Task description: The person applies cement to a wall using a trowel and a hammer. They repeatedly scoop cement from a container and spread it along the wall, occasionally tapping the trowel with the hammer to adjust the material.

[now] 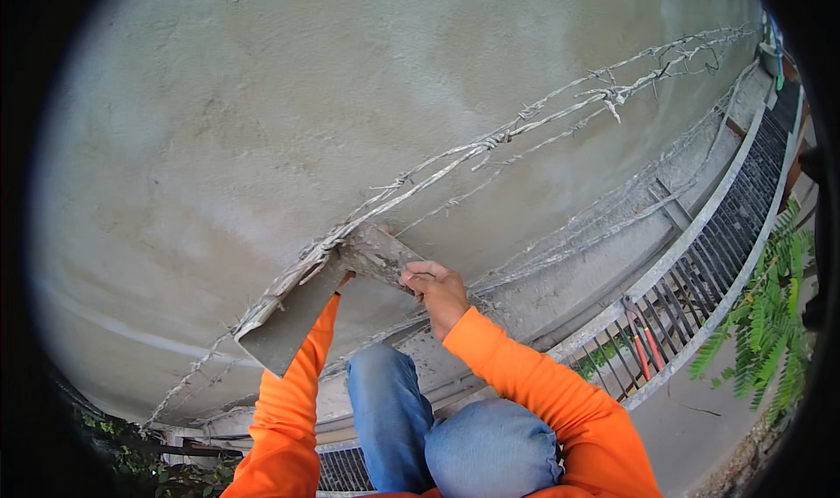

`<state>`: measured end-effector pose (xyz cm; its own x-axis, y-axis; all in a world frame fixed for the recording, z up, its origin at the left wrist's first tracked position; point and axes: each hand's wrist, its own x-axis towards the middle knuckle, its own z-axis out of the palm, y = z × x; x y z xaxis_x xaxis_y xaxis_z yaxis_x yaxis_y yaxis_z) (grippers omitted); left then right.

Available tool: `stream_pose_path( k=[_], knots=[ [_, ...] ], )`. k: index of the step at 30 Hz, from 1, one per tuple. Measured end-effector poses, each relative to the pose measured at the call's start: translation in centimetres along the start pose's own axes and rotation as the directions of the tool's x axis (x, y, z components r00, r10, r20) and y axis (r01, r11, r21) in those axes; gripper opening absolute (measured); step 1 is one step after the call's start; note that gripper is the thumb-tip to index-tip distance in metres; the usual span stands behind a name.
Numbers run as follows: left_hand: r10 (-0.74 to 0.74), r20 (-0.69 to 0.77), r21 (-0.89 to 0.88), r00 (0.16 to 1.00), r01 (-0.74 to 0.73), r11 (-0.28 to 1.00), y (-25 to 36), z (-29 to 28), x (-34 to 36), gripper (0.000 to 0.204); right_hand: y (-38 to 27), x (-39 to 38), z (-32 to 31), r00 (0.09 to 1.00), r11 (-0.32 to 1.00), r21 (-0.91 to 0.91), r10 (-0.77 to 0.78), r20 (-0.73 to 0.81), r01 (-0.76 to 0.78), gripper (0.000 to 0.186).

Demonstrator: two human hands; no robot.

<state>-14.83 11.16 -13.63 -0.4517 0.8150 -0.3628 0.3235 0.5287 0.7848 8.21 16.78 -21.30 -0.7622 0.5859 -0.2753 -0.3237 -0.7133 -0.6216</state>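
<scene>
My right hand [437, 295] is closed on the near end of a short, flat board [382, 255] crusted with grey cement, its thumb and fingers pinching the edge. The far end of this board meets the barbed wire [490, 143] in front of the wall. My left hand [347, 278] shows only as a small strip beside a flat grey plate [293, 325], which covers most of it. That plate tilts in front of my left wrist and seems held from behind; those fingers are hidden. Wire strands run along the plate's upper edge.
A grey-green plastered wall [219, 130] rises ahead. A concrete ledge [604, 244] curves along its foot, beside a metal grating [700, 262]. Red-handled pliers [647, 345] hang on the grating at right, near leafy green fronds [757, 332]. My bent knees [490, 445] are below.
</scene>
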Motion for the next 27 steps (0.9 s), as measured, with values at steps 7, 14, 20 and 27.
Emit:
stream_pose_path(
  k=[7, 14, 20, 27],
  knots=[
    [-0.017, 0.058, 0.080, 0.998, 0.012, 0.997, 1.9, 0.5, 0.1, 0.043, 0.0, 1.2, 0.7, 1.000, 0.994, 0.111, -0.013, -0.003, 0.013, 0.014],
    [0.006, 0.073, 0.062, 0.997, -0.010, 0.998, 1.3, -0.6, 0.1, 0.046, -0.3, 1.4, 2.2, 0.992, 0.995, 0.042, -0.081, -0.098, 0.086, 0.012],
    [0.021, 0.106, 0.030, 0.994, -0.025, 0.999, 1.8, -0.4, -0.1, 0.049, -0.3, 0.8, 1.2, 0.998, 1.000, 0.020, -0.009, -0.064, 0.010, 0.026],
    [-0.112, 0.220, 0.037, 0.969, 0.107, 0.994, 3.5, -0.1, -0.1, 0.062, -0.3, 2.6, 1.1, 0.982, 0.983, 0.027, -0.183, -0.044, 0.184, 0.028]
  ],
)
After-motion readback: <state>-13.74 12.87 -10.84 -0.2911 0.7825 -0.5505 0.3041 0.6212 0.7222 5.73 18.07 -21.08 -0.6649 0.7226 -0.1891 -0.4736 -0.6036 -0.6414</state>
